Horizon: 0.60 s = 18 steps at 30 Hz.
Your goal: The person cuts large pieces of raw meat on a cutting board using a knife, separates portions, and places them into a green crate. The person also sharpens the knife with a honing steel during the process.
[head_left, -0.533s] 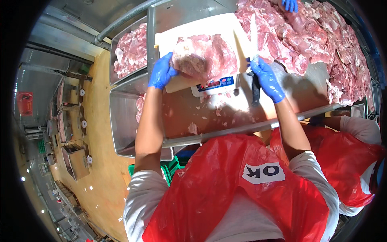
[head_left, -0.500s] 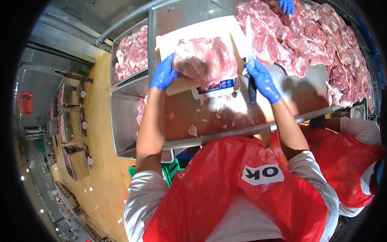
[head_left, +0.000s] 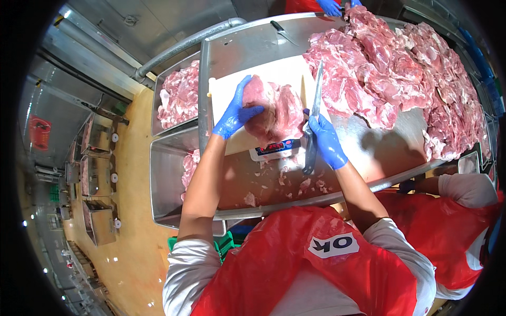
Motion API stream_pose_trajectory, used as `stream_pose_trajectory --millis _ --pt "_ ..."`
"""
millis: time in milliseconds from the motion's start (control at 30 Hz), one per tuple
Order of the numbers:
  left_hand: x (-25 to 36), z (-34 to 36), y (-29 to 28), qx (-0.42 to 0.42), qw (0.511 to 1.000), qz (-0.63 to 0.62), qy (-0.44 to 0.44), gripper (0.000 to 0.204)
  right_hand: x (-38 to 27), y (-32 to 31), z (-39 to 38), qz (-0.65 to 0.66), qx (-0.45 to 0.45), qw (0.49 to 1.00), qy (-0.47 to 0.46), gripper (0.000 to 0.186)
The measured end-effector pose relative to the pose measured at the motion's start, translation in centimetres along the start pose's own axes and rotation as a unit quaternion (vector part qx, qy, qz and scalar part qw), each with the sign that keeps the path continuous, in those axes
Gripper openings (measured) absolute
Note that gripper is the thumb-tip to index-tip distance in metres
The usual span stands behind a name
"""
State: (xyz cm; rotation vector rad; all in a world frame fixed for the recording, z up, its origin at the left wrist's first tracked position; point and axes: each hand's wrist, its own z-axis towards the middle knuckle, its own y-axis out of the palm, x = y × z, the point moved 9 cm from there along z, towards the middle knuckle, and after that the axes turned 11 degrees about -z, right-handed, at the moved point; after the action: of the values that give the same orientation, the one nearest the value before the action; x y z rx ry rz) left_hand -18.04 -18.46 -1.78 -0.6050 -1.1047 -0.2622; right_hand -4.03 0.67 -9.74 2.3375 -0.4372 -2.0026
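Note:
A large piece of raw pink meat (head_left: pixel 282 113) lies over a white cutting board (head_left: pixel 290 68). My left hand (head_left: pixel 237 113), in a blue glove, grips its left side, thumb across the top and fingers along the far edge. In my right hand (head_left: pixel 328 143), also gloved, is a knife (head_left: pixel 310 150) with a dark handle. Its long blade points away from me, apart from the meat. Just nearer than the meat sits a small scale (head_left: pixel 276 150) with a blue panel, partly hidden.
A big heap of meat (head_left: pixel 369 73) covers the right of the steel table (head_left: pixel 390 150). Another knife (head_left: pixel 282 31) lies at the far edge, near a co-worker's blue gloves (head_left: pixel 332 6). Metal bins (head_left: pixel 163 174) with meat stand left. Another person in a red apron (head_left: pixel 432 226) is at right.
My left hand has moved from the meat's left edge to a grip over its top, and the meat is turned. The knife stays in my right hand. My view has shifted, showing more of the far side.

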Motion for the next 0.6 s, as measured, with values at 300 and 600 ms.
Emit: stream_pose_trajectory --millis 300,600 --pt "-0.2 -1.3 0.6 -0.030 0.992 -0.046 -0.115 0.085 -2.0 2.1 1.5 -0.002 0.099 0.995 -0.028 0.018" --pt "3.3 -6.7 9.1 0.328 0.921 0.159 -0.136 0.094 -9.6 1.2 16.5 -0.370 -0.078 0.907 -0.186 0.034"
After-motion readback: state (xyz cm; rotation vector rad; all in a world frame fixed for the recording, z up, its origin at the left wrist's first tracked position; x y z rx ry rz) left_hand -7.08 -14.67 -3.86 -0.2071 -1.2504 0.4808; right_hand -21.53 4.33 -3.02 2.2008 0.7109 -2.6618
